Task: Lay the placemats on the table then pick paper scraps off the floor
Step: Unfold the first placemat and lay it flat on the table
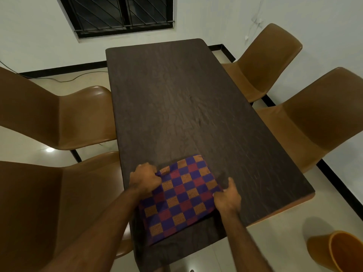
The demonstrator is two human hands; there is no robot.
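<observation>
Placemats (179, 197), a checkered folded stack, lie at the near end of the table (176, 99), long axis running diagonally from near-left to far-right. Left hand (145, 178) is closed on the stack's left edge, right hand (226, 199) on its right edge. Neither is nearer. Bare table lies beyond for spreading.

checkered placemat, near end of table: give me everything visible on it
The placemat is a woven-looking cloth in a checkerboard of purple, red and orange squares. It lies on the near end of the dark wooden table, turned at an angle to the table's edges, mostly flat, with slight bunching where it is gripped. The left hand pinches its far left corner and the right hand grips its right edge. Whether it is one mat or a stack cannot be told.
</observation>
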